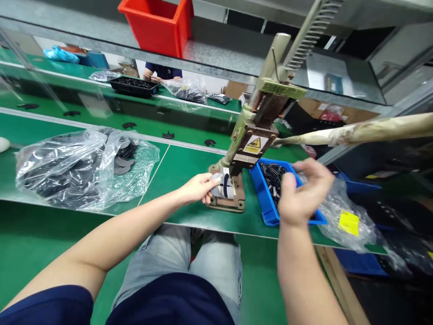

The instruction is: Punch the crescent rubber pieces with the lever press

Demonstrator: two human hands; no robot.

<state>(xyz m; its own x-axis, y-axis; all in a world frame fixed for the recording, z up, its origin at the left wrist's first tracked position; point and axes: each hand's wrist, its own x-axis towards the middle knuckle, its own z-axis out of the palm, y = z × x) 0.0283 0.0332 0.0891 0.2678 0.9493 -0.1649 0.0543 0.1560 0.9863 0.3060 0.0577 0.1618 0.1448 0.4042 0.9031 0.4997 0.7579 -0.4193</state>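
My left hand (202, 188) is at the base of a hand press (233, 205), its thumb and fingers closed on the edge of a grey flat piece (217, 190). A dark curved part (226, 184) shows on the press bed beside it, under the ram. My right hand (304, 192), blurred by motion, is raised over a blue bin (270, 216) with its thumb and fingers apart and nothing visible in it. Small black parts (272, 178) fill the bin. Above that hand, the press's long lever (355, 131) sticks out to the right.
A clear plastic bag (84, 167) of dark curved parts lies at left. Several curved black pieces, one of them a black arc (209, 142), rest along the green strip behind. A red bin (157, 27) stands on the shelf above. Across the bench, a person (162, 72) sits near a black tray (133, 86).
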